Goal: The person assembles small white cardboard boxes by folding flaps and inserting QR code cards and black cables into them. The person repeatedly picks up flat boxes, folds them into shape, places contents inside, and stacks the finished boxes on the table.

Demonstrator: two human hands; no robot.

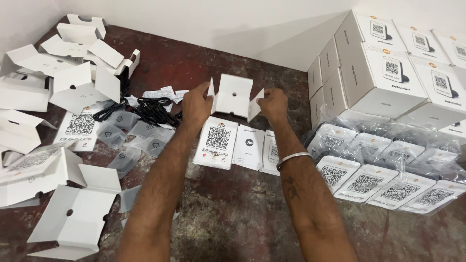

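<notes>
Both hands hold one white cardboard insert [233, 94] with a small round hole, lifted above the dark red table [233, 208]. My left hand [195, 103] pinches its left flap. On the other side, my right hand [273, 104] grips the right flap; a metal bangle [292, 159] sits on that forearm. Just below the insert lies a white card with a square code pattern [217, 142], then a white booklet [248, 147] and another card partly hidden by my right arm.
Unfolded white cardboard inserts [73, 213] lie scattered at the left, with black cables [150, 109] and grey pouches [145, 138]. Stacked white boxes [383, 73] stand at the right, before them several bagged code-pattern devices [378, 182]. A white wall [218, 19] runs behind.
</notes>
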